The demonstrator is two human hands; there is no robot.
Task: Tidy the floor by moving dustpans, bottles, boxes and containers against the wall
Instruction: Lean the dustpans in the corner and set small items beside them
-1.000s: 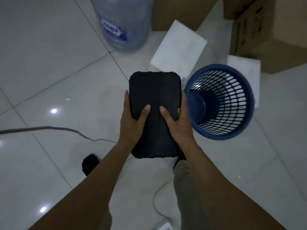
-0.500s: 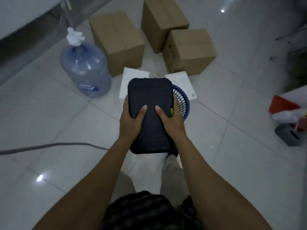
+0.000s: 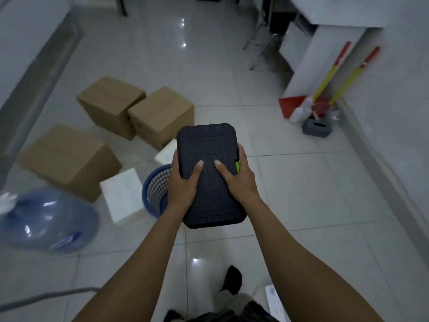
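Hands clamped on a black case [image 3: 210,175], held off the floor ahead of the body. Left hand [image 3: 183,184] grips the left long edge and right hand [image 3: 239,182] the right long edge, with both thumbs pressed on the ribbed lid. The case's long axis runs straight away from the person, so each hand is equally near it. Right wall [image 3: 399,94] lies ahead and to the right of the hands, with a red dustpan [image 3: 293,105], two broom handles [image 3: 329,73] and a small grey box [image 3: 316,127] already at its foot. Cardboard boxes [image 3: 160,115], a blue basket [image 3: 155,190] and a water bottle [image 3: 46,219] stand loose to the left of the hands. Likely next move: carry the case forward and rightward, keeping its long axis parallel to that wall.
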